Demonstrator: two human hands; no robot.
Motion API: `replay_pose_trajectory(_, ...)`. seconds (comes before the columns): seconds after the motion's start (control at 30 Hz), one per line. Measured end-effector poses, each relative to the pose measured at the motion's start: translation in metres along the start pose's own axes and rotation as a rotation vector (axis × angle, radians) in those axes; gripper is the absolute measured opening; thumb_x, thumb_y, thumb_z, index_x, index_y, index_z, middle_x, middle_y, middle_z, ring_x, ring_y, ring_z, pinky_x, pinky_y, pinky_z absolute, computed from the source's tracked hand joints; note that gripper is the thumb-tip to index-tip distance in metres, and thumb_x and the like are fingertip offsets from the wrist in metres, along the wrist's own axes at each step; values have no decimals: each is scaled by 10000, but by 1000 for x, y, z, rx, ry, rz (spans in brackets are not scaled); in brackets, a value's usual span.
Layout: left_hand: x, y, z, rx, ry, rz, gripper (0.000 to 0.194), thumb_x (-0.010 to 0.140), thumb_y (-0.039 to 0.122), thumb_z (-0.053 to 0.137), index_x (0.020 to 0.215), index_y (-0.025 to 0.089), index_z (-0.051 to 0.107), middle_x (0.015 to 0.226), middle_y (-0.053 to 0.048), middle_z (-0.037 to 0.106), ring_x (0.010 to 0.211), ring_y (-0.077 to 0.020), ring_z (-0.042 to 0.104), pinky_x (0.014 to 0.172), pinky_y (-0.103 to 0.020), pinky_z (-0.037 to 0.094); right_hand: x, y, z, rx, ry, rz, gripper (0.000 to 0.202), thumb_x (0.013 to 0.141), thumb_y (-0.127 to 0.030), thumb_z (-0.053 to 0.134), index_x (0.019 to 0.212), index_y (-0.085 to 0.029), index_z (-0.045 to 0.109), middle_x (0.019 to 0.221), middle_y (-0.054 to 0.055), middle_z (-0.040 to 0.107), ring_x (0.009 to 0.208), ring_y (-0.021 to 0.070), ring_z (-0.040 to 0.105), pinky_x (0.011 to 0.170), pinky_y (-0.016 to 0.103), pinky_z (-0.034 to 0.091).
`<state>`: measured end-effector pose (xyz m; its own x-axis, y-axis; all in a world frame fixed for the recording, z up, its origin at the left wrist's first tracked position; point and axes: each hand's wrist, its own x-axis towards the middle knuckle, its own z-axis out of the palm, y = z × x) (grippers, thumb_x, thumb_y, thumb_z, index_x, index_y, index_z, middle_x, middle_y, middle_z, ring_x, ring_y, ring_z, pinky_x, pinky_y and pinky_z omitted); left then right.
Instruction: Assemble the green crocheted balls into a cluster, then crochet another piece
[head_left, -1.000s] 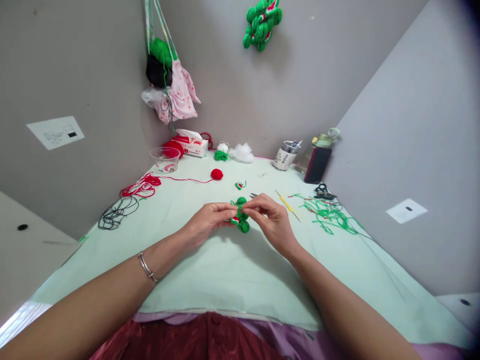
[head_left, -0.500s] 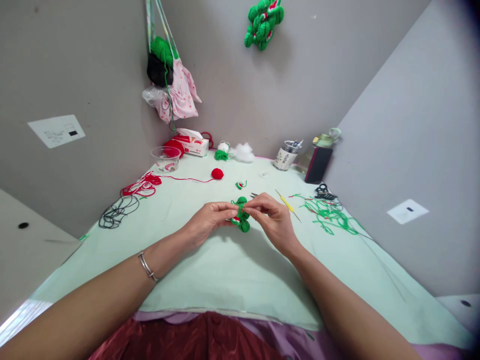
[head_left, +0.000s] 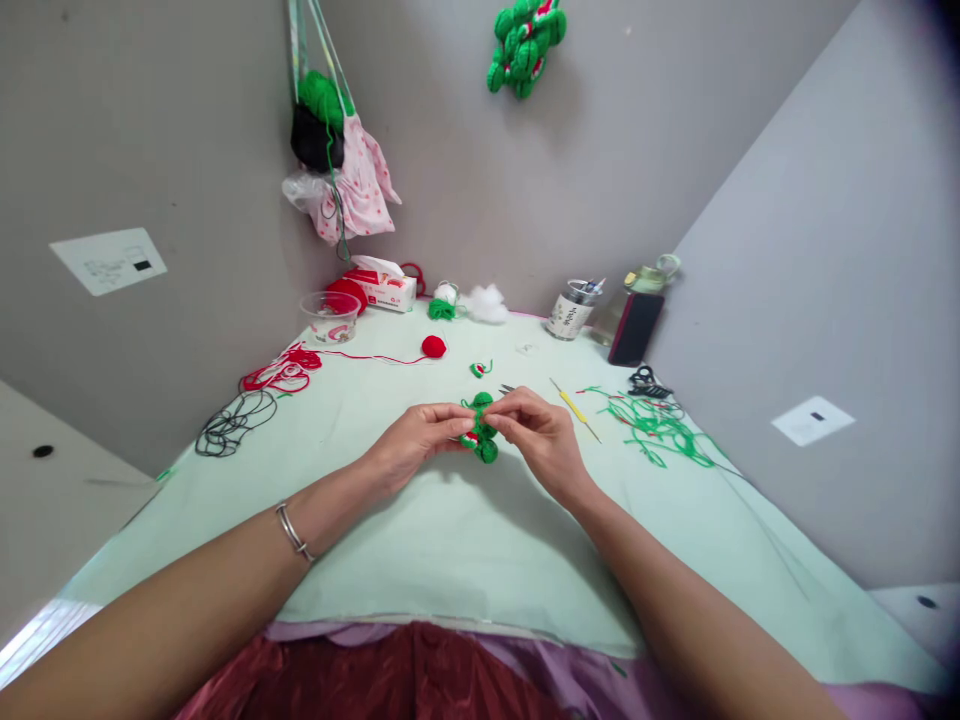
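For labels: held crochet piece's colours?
The held crochet piece is mostly green, with red and white; head view.

Soft, moderately bright light spreads evenly, with a glaring white patch (head_left: 46, 638) off the left side of the bench (head_left: 420, 560). Faint, soft-edged shadows (head_left: 517, 495) lie below the hands (head_left: 546, 445). Wide-angle distortion slants the walls (head_left: 810, 250).

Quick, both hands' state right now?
Left hand: closed, holding the green crocheted piece.
Right hand: closed, fingertips pinched at that piece; can't tell whether its grip has the piece itself or something thin.
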<state>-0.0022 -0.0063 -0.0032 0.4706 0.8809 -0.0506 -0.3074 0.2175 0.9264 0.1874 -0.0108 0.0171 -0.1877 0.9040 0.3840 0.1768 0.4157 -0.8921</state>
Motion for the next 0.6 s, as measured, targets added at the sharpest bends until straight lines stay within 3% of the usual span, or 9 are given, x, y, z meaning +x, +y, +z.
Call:
replay_pose_trajectory(0.27,0,0,2,-20,-14,12,209,762,333,787,855,156,726,870,-29,680,851,-152,622,824,-283,474,2,5,3,192,-23,138,106,749,-302,777,761,-201,748,699,-2,620,585,106,502,546,261,399)
replay_pose_trajectory(0.6,1,2,1,50,34,47,193,768,332,768,811,163,685,831,-11,655,841,-158,611,834,-299,458,-1,2,0,-15,3,45,163,830,-352,713,812,-190,699,728,4,609,603,112,498,571,268,406)
